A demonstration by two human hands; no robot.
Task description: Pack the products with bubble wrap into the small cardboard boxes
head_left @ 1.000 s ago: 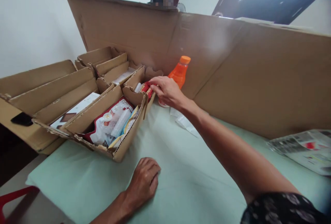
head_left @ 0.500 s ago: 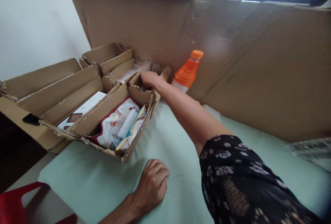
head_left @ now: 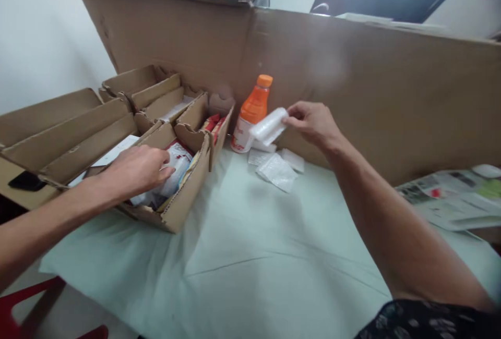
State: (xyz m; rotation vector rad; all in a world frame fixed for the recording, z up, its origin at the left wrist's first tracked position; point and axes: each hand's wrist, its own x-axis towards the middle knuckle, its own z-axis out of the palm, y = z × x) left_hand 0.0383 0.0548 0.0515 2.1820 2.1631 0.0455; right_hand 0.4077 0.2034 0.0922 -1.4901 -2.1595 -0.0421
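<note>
My right hand [head_left: 313,122] pinches a small rolled piece of bubble wrap [head_left: 269,126] by its right end, in the air in front of the orange bottle [head_left: 252,107]. Below it, several flat pieces of bubble wrap [head_left: 277,171] lie on the green tablecloth. My left hand [head_left: 146,168] is over the near cardboard box [head_left: 188,188], its fingers curled and their tips partly hidden. Inside that box are a red-and-white packet [head_left: 182,151], clear plastic wrap and a blue-yellow packet; what the left fingers hold, if anything, does not show.
More cardboard boxes [head_left: 66,135] stand in rows at the left, one holding red packets [head_left: 215,126]. A tall cardboard panel [head_left: 344,83] runs behind the table. Printed sheets [head_left: 450,198] lie at the right. A red chair [head_left: 31,302] is at the lower left. Someone's head shows beyond the panel.
My right hand has left the far box compartment and moved right, now with the bubble wrap roll. My left hand has gone from the tablecloth into the near box. The view has turned right.
</note>
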